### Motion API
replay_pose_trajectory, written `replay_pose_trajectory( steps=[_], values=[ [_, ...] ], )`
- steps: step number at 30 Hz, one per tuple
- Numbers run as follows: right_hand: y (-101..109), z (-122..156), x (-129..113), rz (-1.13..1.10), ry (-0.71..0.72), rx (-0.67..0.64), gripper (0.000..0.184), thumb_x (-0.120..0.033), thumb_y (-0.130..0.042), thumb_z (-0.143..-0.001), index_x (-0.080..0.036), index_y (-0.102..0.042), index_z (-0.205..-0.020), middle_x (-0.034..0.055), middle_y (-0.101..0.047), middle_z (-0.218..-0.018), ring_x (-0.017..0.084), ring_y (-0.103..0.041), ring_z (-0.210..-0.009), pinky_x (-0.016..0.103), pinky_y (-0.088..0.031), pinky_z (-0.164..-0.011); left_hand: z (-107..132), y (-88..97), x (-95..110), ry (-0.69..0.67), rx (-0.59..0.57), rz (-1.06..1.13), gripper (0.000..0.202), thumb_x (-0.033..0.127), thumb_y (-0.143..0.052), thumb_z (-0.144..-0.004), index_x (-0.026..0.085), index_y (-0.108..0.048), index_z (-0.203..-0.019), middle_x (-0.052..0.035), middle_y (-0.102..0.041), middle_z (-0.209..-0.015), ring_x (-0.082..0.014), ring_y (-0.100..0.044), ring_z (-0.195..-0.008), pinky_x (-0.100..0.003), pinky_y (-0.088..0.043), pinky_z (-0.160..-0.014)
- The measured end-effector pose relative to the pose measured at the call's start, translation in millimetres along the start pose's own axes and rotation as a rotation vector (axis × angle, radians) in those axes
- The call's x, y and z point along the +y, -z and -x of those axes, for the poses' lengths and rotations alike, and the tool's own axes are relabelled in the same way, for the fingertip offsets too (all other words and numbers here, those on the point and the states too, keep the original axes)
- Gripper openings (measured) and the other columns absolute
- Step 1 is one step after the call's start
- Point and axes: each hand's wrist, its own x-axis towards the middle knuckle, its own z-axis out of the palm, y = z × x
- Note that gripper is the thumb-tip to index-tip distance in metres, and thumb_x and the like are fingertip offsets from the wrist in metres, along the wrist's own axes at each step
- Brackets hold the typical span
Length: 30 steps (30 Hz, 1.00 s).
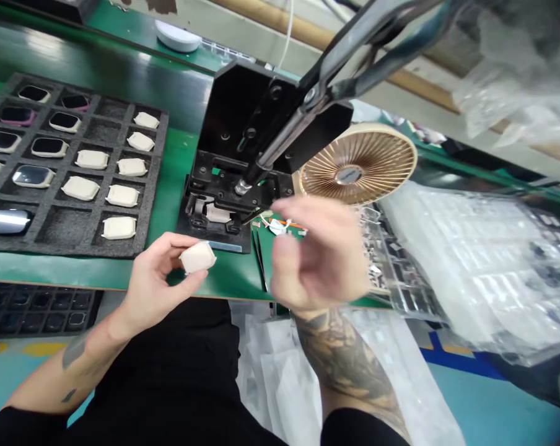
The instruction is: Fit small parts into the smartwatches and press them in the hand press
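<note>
My left hand (157, 279) pinches a small cream watch case (197, 257) between thumb and fingers, just in front of a black lever press (243, 161). A second cream case (218, 214) sits in the press's fixture. My right hand (317, 254) hovers to the right of the press over small white and orange parts (280, 226); it is smeared by motion, fingers loosely curled, and I cannot tell whether it holds anything. The press's long metal handle (354, 37) rises to the upper right.
A black foam tray (70, 161) at the left holds several cream cases and dark-screened watch bodies. A small round fan (358, 164) stands right of the press. Clear plastic blister trays (470, 260) fill the right. Plastic bags (280, 371) lie below the green bench edge (75, 272).
</note>
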Motion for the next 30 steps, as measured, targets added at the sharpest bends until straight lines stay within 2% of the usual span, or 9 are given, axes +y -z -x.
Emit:
replay_pose_trajectory(
  steps=[3, 5, 8, 12, 17, 21, 23, 26, 30],
  values=[
    [-16.3, 23.0, 5.1, -0.033, 0.135, -0.24, 0.046, -0.02, -0.059, -0.111, -0.026, -0.067, -0.156, 0.0121, -0.08, -0.141, 0.032, -0.078, -0.131, 0.058, -0.069, -0.114, 1.5, 17.0, 7.1, -0.233, -0.01, -0.398, 0.036, 0.023, -0.089, -0.096, 0.025, -0.084, -0.131, -0.0092, -0.084, -0.117, -0.021, -0.077, -0.092, -0.031, -0.066, -0.078],
    [-34.4, 26.6, 15.7, 0.036, 0.077, -0.439, 0.052, -0.017, -0.054, -0.112, -0.02, -0.062, -0.163, 0.0172, -0.072, -0.156, 0.035, -0.069, -0.147, 0.064, -0.062, -0.125, -1.4, 20.2, 10.2, -0.362, 0.006, -0.581, 0.04, 0.022, -0.087, -0.096, 0.027, -0.083, -0.135, -0.0074, -0.084, -0.116, -0.0197, -0.075, -0.084, -0.033, -0.066, -0.079],
    [-59.8, 20.2, 31.1, 0.114, -0.041, -0.567, 0.055, -0.009, -0.044, -0.11, -0.014, -0.062, -0.162, 0.0229, -0.071, -0.155, 0.038, -0.065, -0.15, 0.069, -0.054, -0.132, -8.2, 16.8, 14.1, -0.455, -0.005, -0.686, 0.037, 0.021, -0.083, -0.099, 0.025, -0.081, -0.136, -0.0063, -0.084, -0.111, -0.0182, -0.073, -0.078, -0.032, -0.065, -0.078],
    [-66.7, 17.6, 32.4, 0.116, -0.128, -0.503, 0.047, -0.013, -0.046, -0.112, -0.013, -0.068, -0.153, 0.0231, -0.076, -0.141, 0.04, -0.069, -0.141, 0.067, -0.059, -0.124, -12.9, 16.7, 18.7, -0.443, -0.011, -0.767, 0.033, 0.022, -0.081, -0.103, 0.021, -0.08, -0.136, -0.0102, -0.081, -0.121, -0.0188, -0.075, -0.084, -0.032, -0.065, -0.083],
    [-30.2, 41.6, 6.2, -0.074, -0.097, -0.371, 0.056, -0.012, -0.05, -0.114, -0.025, -0.057, -0.168, 0.0166, -0.069, -0.156, 0.03, -0.068, -0.148, 0.051, -0.062, -0.127, -22.3, 17.4, 16.4, -0.425, -0.036, -1.03, 0.038, 0.028, -0.071, -0.111, 0.022, -0.076, -0.149, -0.0137, -0.08, -0.13, -0.0289, -0.082, -0.109, -0.036, -0.064, -0.086],
    [-3.3, 54.9, -8.4, -0.103, -0.029, -0.332, 0.068, -0.006, -0.057, -0.111, -0.028, -0.052, -0.174, 0.0162, -0.07, -0.156, 0.03, -0.07, -0.148, 0.052, -0.065, -0.124, -49.2, -6.1, 11.5, -0.353, -0.183, -1.16, 0.033, 0.026, -0.064, -0.113, 0.025, -0.081, -0.141, -0.0131, -0.083, -0.131, -0.0238, -0.081, -0.079, -0.033, -0.051, -0.06],
    [3.2, 56.5, -9.4, -0.095, -0.001, -0.32, 0.072, -0.004, -0.059, -0.109, -0.029, -0.051, -0.176, 0.0157, -0.072, -0.156, 0.032, -0.071, -0.147, 0.054, -0.066, -0.123, -65.1, -21.0, 10.8, -0.298, -0.237, -1.164, 0.029, 0.018, -0.064, -0.109, 0.022, -0.085, -0.129, -0.015, -0.084, -0.121, -0.0245, -0.079, -0.071, -0.033, -0.049, -0.059],
    [7.8, 57.0, -4.5, -0.07, 0.02, -0.319, 0.075, -0.004, -0.063, -0.107, -0.029, -0.051, -0.176, 0.0152, -0.074, -0.156, 0.032, -0.073, -0.146, 0.054, -0.068, -0.121, -81.7, -34.2, 13.3, -0.193, -0.268, -1.068, 0.024, 0.007, -0.068, -0.102, 0.015, -0.087, -0.115, -0.0159, -0.084, -0.104, -0.0298, -0.082, -0.076, -0.034, -0.054, -0.066],
    [8.4, 52.9, 7.0, -0.017, 0.089, -0.272, 0.078, -0.002, -0.068, -0.103, -0.027, -0.054, -0.175, 0.0145, -0.076, -0.154, 0.031, -0.076, -0.142, 0.049, -0.071, -0.117, -76.9, -29.5, 22.2, -0.134, -0.199, -0.82, 0.049, -0.012, -0.059, -0.094, 0.013, -0.086, -0.126, -0.0138, -0.086, -0.129, -0.0271, -0.086, -0.089, -0.032, -0.058, -0.079]
  ],
)
